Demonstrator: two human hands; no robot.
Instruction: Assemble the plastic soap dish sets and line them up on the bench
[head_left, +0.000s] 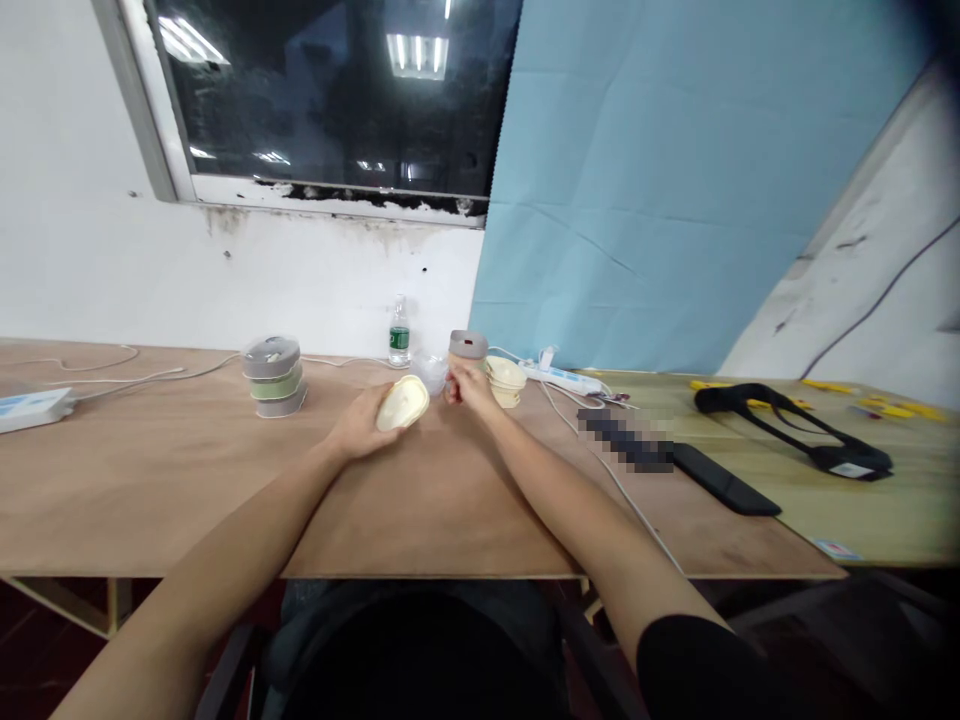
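A long plywood tabletop [187,480] runs beneath a white wall, a dark window and a pale blue sheet. At its far middle, the left hand [360,425] cups a cream oval plastic dish [403,402], fingers curled round its underside in a firm, half-closed grip. Just right of the dish, the right hand [465,385] pinches a small clear plastic piece [432,370] (too blurred to name), fingertips nearly closed. Beyond that hand stands a tan cup with a grey lid [468,347], beside stacked cream bowls [504,380]. Left of the dish sits a stack of grey and green lidded tubs [274,376]; behind it, a small water bottle [399,332].
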